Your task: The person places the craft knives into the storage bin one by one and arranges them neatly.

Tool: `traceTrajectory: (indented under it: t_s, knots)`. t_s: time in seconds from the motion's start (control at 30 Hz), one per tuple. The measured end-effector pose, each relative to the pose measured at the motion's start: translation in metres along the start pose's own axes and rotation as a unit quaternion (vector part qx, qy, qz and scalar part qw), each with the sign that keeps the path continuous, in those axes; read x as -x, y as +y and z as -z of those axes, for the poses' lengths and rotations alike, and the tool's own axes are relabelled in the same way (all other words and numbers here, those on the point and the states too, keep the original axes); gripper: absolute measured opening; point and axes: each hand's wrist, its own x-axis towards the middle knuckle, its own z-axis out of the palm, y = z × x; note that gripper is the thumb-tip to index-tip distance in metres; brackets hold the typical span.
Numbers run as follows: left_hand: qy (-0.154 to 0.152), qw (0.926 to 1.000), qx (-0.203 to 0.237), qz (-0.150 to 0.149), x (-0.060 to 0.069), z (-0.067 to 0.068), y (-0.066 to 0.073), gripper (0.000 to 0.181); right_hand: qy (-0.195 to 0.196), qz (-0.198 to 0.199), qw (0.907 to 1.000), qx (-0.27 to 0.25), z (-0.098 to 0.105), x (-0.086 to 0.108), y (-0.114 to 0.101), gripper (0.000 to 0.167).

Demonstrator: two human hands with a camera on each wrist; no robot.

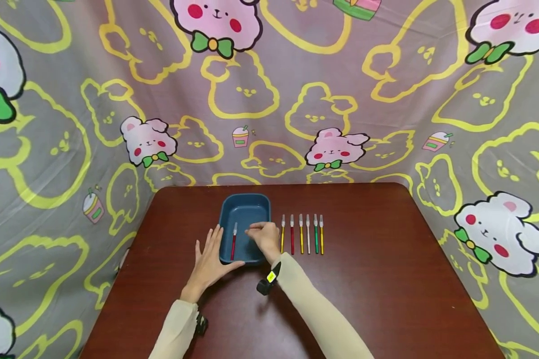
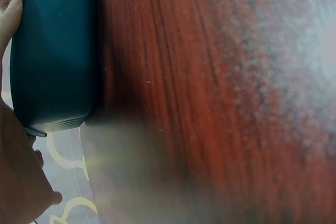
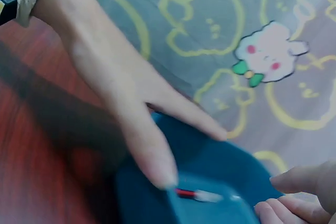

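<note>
A blue tray stands on the table, with one red pen with a clear cap lying inside at its left. My left hand rests against the tray's near left corner, straight fingers along the left rim and thumb along the near edge. Over the tray's right side hovers my right hand, its fingers loosely bent; nothing shows between them. In the right wrist view, the red pen lies between the two hands. Just right of the tray is a row of several capped pens, including a red one and a green one.
The brown wooden table has rounded far corners. A patterned cloth with cartoon rabbits hangs around its back and sides. The pen row also holds a white pen and yellow pens, the rightmost yellow pen among them.
</note>
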Motion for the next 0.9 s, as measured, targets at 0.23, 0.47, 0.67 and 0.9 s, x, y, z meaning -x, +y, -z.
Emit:
traceTrajectory:
  t_s: [0.23, 0.47, 0.67, 0.9]
  knots:
    - [0.004, 1.0, 0.003, -0.001, 0.0, 0.001, -0.001, 0.126, 0.013, 0.004, 0.9991, -0.041, 0.042, -0.005, 0.011, 0.023]
    - [0.007, 1.0, 0.002, -0.003, 0.002, 0.0, 0.001, 0.128, 0.039, -0.007, 0.9988, -0.027, 0.076, -0.011, 0.037, 0.025]
    - [0.006, 1.0, 0.005, -0.003, 0.001, -0.001, 0.001, 0.127, 0.059, 0.007, 0.9982, 0.004, 0.096, -0.013, 0.055, 0.022]
    - [0.001, 1.0, 0.001, 0.001, 0.001, -0.001, -0.003, 0.128, 0.077, -0.002, 0.9968, 0.022, 0.112, -0.02, 0.079, 0.021]
